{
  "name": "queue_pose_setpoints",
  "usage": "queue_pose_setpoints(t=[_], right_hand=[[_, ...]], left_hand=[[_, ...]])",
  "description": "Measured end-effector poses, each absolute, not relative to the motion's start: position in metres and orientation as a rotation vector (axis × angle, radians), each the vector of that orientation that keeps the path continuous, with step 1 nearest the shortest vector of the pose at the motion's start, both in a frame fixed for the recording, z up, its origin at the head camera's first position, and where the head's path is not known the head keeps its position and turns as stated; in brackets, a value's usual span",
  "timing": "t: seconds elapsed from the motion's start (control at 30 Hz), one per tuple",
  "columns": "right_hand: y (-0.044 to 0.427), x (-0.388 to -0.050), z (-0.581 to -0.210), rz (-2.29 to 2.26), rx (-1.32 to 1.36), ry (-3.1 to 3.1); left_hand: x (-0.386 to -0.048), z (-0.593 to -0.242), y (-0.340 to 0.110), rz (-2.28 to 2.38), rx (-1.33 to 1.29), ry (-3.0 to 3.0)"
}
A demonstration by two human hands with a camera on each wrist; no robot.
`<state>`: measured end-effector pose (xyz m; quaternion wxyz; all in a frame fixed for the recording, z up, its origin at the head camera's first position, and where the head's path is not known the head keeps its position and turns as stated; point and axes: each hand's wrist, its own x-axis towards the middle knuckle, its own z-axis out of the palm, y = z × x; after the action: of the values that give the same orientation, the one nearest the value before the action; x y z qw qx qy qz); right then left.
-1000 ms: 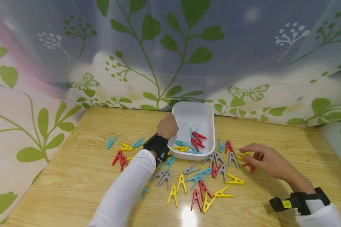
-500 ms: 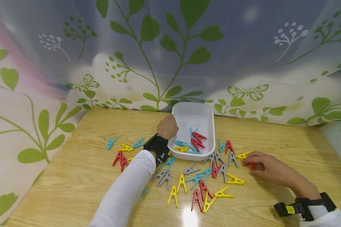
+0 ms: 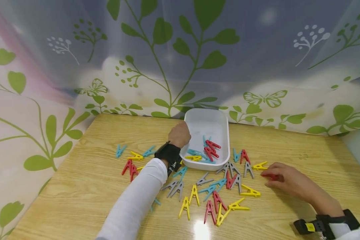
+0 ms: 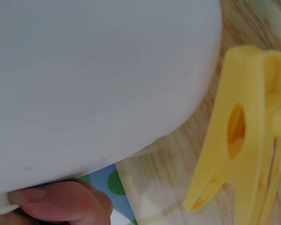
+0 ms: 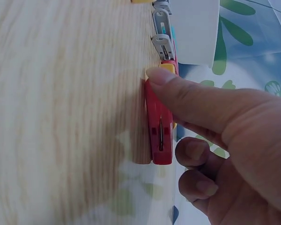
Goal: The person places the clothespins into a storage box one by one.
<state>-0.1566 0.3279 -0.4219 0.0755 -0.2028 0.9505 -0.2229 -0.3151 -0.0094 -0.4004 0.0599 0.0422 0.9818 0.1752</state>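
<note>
My left hand (image 3: 179, 134) grips the left rim of a white plastic bin (image 3: 206, 115); in the left wrist view its thumb (image 4: 61, 199) lies against the bin's edge. Several red, blue and yellow clothespins lie in the near half of the bin. At the right, my right hand (image 3: 291, 180) pinches a red clothespin (image 5: 159, 124) between thumb and forefinger, low over the table. The other fingers curl beside it in the right wrist view. A yellow clothespin (image 3: 260, 165) lies just left of the right fingertips.
Loose clothespins in red, yellow, blue and grey spread across the wooden table (image 3: 87, 186) in front of and beside the bin. A few, including a blue one (image 3: 121, 150), lie left of the left forearm. A leaf-printed cloth (image 3: 168, 66) hangs behind the table.
My right hand's fingers have come together on the red clothespin and drawn it slightly right, away from the yellow one. The left hand keeps its place on the bin. The head view shifted slightly.
</note>
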Motion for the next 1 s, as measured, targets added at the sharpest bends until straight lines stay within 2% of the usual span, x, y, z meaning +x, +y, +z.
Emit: queue_pose_setpoints(t=[0.27, 0.63, 1.0], right_hand=[[0.317, -0.16, -0.412, -0.737, -0.518, 2.915], [0.257, -0.196, -0.375, -0.88, -0.725, 3.087], [0.199, -0.225, -0.362, -0.908, -0.851, 3.0]], left_hand=[[-0.314, -0.398, -0.01, 0.524, 0.128, 2.98], [-0.314, -0.398, -0.007, 0.498, 0.077, 2.976], [-0.313, -0.399, -0.009, 0.514, 0.095, 2.994]])
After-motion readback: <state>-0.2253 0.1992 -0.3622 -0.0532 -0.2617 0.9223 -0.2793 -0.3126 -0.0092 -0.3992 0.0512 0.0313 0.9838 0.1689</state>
